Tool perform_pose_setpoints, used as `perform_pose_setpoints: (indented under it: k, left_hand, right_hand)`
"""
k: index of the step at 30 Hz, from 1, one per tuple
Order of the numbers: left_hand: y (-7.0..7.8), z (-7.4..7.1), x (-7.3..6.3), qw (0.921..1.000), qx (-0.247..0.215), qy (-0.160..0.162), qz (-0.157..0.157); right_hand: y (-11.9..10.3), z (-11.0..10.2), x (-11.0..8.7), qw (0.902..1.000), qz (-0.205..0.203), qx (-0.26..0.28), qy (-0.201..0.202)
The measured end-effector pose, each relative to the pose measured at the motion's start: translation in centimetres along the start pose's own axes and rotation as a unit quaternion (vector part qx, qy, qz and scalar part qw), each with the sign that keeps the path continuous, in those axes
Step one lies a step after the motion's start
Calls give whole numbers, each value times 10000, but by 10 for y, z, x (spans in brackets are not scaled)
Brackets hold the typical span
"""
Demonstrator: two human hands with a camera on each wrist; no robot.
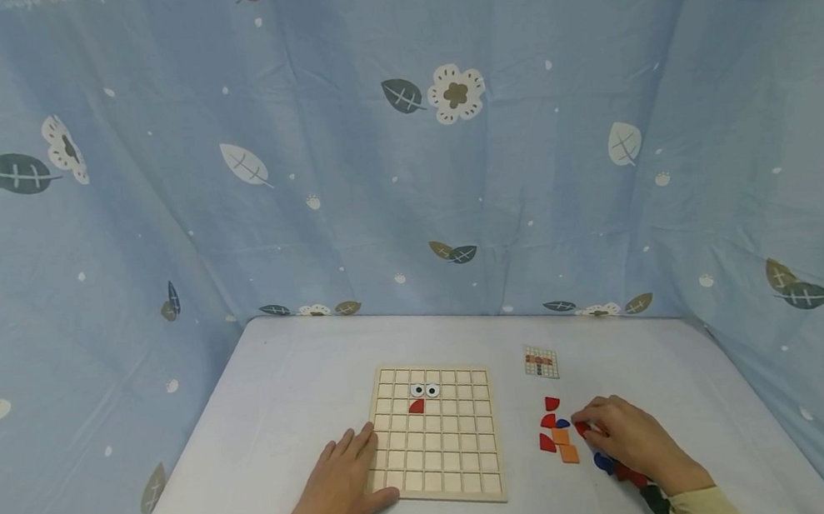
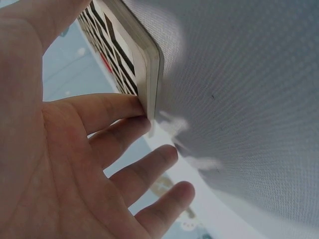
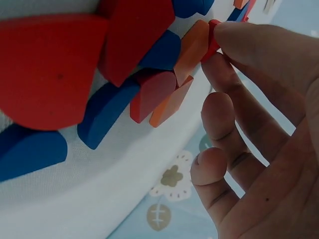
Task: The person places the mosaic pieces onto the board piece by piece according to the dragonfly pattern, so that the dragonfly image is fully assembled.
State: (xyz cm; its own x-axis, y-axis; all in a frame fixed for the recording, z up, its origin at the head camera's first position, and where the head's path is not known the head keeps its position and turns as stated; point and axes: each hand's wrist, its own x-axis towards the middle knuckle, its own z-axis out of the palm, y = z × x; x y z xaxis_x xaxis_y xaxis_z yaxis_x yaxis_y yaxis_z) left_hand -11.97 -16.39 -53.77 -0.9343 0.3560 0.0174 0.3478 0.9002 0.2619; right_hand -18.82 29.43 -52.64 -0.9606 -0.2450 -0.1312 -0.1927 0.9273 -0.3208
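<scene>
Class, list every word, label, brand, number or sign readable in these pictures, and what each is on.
"but it's always beautifu": cloth, top right.
"and sorrows": cloth, just above that; cut by the picture's top edge, its beginning unreadable.
"always beautiful": cloth, top left; the line's start is too blurred.
Card: too small to tell whether it bears words.

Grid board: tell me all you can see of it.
The grid board looks wooden and pale, with a rim and ridges forming square cells. It lies flat on the white table. Two eye pieces sit side by side toward its far end, a red piece below the left one. The left hand touches its left edge.
</scene>
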Motion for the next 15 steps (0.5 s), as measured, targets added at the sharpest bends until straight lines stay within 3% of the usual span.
perform_pose_setpoints:
  k: [15]
  left_hand:
    - [0,0,0,9999,26,-89,-65]
  right_hand:
    - [-1,3,8,9992,249,-285,143]
